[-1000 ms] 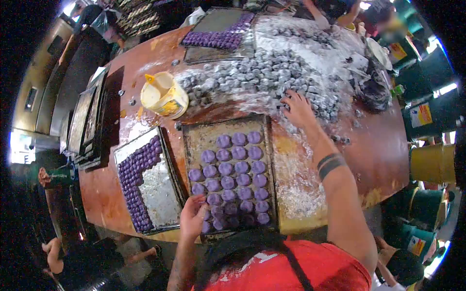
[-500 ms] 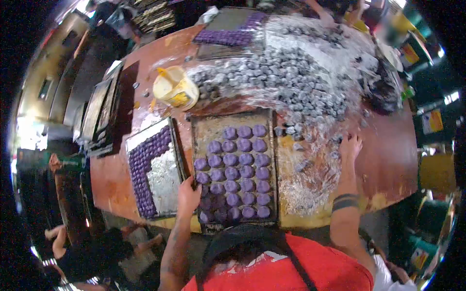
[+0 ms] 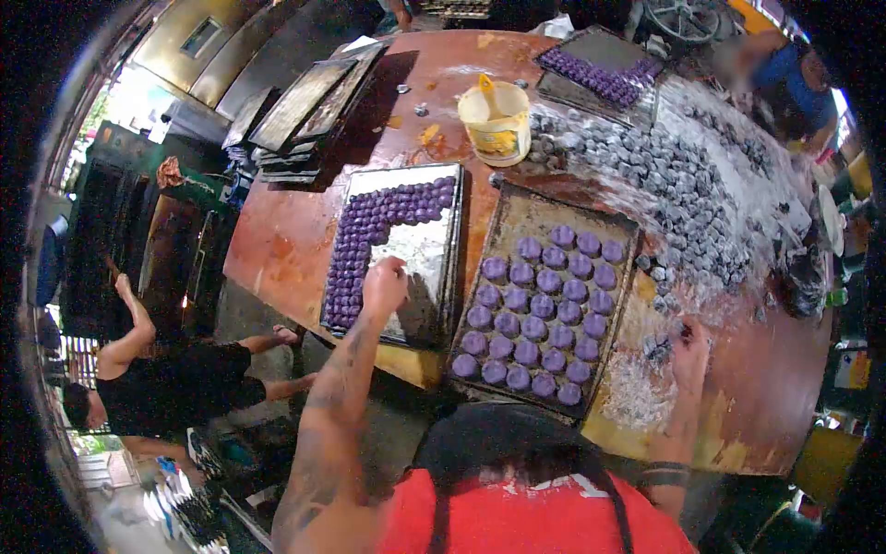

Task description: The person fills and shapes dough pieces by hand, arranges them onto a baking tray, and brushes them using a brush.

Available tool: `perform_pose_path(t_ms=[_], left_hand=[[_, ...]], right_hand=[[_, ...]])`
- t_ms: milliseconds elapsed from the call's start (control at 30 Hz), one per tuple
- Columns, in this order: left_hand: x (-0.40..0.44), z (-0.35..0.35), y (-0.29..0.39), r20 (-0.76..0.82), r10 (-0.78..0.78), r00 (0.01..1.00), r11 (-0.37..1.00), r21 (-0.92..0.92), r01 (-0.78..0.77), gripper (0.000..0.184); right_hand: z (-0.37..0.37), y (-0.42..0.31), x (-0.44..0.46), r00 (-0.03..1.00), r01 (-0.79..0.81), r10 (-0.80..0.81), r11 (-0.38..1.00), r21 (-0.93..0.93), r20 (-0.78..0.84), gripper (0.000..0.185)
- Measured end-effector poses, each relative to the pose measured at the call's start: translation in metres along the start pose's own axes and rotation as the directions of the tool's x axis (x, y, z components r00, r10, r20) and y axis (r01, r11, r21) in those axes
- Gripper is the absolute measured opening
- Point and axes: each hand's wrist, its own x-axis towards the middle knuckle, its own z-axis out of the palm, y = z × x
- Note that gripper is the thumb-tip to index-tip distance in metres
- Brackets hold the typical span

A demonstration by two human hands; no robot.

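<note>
My left hand (image 3: 385, 284) is over the bare silvery part of the left tray (image 3: 417, 323), its fingers curled in; whatever they hold is hidden. Small round purple balls (image 3: 355, 245) fill that tray's left and upper sides. On the right, my right hand (image 3: 690, 349) is low over the floury tabletop, fingers bent, beside a few floured dough pieces (image 3: 656, 347); I cannot make out what is in them. Between my hands lies a larger dark-rimmed tray (image 3: 517, 212) with rows of flattened purple dough discs (image 3: 543, 306).
A heap of floured grey balls (image 3: 688, 198) spreads at the right back. A pale yellow bucket (image 3: 496, 125) stands behind the trays. Stacked trays (image 3: 309, 111) sit at the far left table edge. Another tray of purple balls (image 3: 600, 74) lies at the back. Other people are at left and right.
My left hand has left the edge of the disc tray and is now over the left tray. My right hand stays at the floury right side. The view has turned, shifting the table.
</note>
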Motion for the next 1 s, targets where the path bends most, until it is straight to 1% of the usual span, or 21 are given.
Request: perform_pose_path(t_ms=[33, 67, 100, 133, 233, 267, 300, 367, 400, 467, 500, 533, 567, 600, 633, 700, 767, 833, 900, 933, 1000], left_hand=[[0.016, 0.003, -0.022, -0.031, 0.029, 0.999, 0.998, 0.051, -0.028, 0.015], [0.036, 0.018, -0.053, -0.159, 0.110, 0.981, 0.991, 0.089, -0.097, 0.016], [0.039, 0.003, -0.042, -0.300, 0.181, 0.937, 0.980, 0.130, -0.148, 0.016], [0.051, 0.002, -0.047, -0.294, 0.197, 0.935, 0.974, 0.168, -0.152, 0.015], [0.080, 0.008, -0.062, -0.278, 0.326, 0.904, 0.933, 0.249, -0.260, 0.013], [0.085, 0.013, -0.065, -0.269, 0.383, 0.884, 0.911, 0.268, -0.313, 0.012], [0.090, 0.015, -0.066, -0.261, 0.370, 0.892, 0.913, 0.278, -0.297, 0.012], [0.100, 0.018, -0.066, -0.244, 0.347, 0.905, 0.914, 0.304, -0.268, 0.013], [0.101, 0.019, -0.064, -0.244, 0.305, 0.921, 0.920, 0.326, -0.218, 0.016], [0.094, 0.022, -0.057, -0.344, 0.163, 0.925, 0.986, 0.031, -0.162, 0.018], [0.091, 0.023, -0.052, -0.380, 0.077, 0.922, 0.984, -0.119, -0.131, 0.020], [0.097, 0.041, -0.053, -0.145, -0.283, 0.948, 0.865, -0.466, 0.187, 0.020], [0.093, 0.064, -0.056, -0.001, -0.304, 0.953, 0.560, -0.809, 0.178, 0.022], [0.067, 0.059, -0.036, 0.162, -0.231, 0.959, 0.270, -0.937, 0.223, 0.025], [0.039, 0.051, -0.015, 0.320, -0.150, 0.935, -0.036, -0.947, 0.318, 0.028], [-0.010, 0.050, 0.034, 0.438, 0.074, 0.896, -0.116, -0.889, 0.444, 0.031], [-0.040, 0.059, 0.070, 0.534, 0.154, 0.831, -0.271, -0.786, 0.555, 0.032], [-0.069, 0.013, 0.117, 0.508, 0.102, 0.855, 0.006, -0.860, 0.510, 0.032], [-0.081, -0.008, 0.139, 0.505, 0.159, 0.849, 0.149, -0.862, 0.485, 0.032], [-0.084, -0.014, 0.146, 0.504, 0.187, 0.843, 0.222, -0.858, 0.464, 0.031], [-0.097, -0.020, 0.154, 0.509, 0.241, 0.826, 0.085, -0.859, 0.505, 0.032]], right_hand=[[-0.004, -0.006, -0.005, 0.999, -0.001, 0.002, 1.000, 0.029, -0.041, 0.034], [-0.009, -0.010, -0.011, 0.996, 0.001, 0.004, 0.998, 0.057, -0.085, 0.034], [-0.016, -0.010, -0.017, 0.991, 0.005, 0.006, 0.996, 0.086, -0.131, 0.034], [-0.029, 0.025, -0.012, 0.983, 0.102, -0.086, 0.991, 0.091, -0.160, 0.026], [-0.033, 0.022, -0.040, 0.965, 0.090, 0.069, 0.818, 0.569, -0.253, 0.026], [-0.032, 0.050, -0.047, 0.947, 0.112, 0.061, 0.857, 0.503, -0.316, 0.028], [-0.028, 0.111, -0.045, 0.925, 0.129, 0.051, 0.891, 0.434, -0.378, 0.030], [-0.021, 0.150, -0.050, 0.926, 0.058, 0.044, 0.965, 0.257, -0.375, 0.034], [-0.015, 0.150, -0.057, 0.949, -0.021, 0.064, 0.990, 0.140, -0.310, 0.035], [-0.001, 0.115, -0.075, 0.960, -0.023, 0.090, 0.969, 0.247, -0.266, 0.036], [0.018, 0.050, -0.092, 0.955, 0.057, 0.087, 0.884, 0.464, -0.283, 0.035], [0.029, 0.013, -0.099, 0.950, 0.136, 0.089, 0.742, 0.656, -0.298, 0.033], [0.034, 0.018, -0.092, 0.967, 0.092, 0.069, 0.804, 0.587, -0.246, 0.032], [0.044, 0.032, -0.083, 0.980, 0.049, 0.057, 0.859, 0.509, -0.190, 0.031], [0.048, 0.038, -0.076, 0.990, 0.010, 0.050, 0.906, 0.422, -0.132, 0.030], [0.078, -0.019, -0.074, 0.989, -0.117, 0.144, 0.893, 0.435, -0.029, 0.029], [0.104, -0.085, -0.070, 0.984, -0.149, 0.088, 0.883, 0.445, 0.156, 0.030], [0.120, -0.153, -0.083, 0.974, 0.078, -0.137, 0.949, 0.305, 0.178, 0.030], [0.147, -0.183, -0.088, 0.940, 0.252, -0.315, 0.901, 0.353, 0.134, 0.032], [0.150, -0.198, -0.091, 0.897, 0.374, -0.418, 0.892, 0.252, 0.147, 0.029], [0.150, -0.220, -0.101, 0.781, 0.596, -0.593, 0.801, 0.055, 0.196, 0.024]])
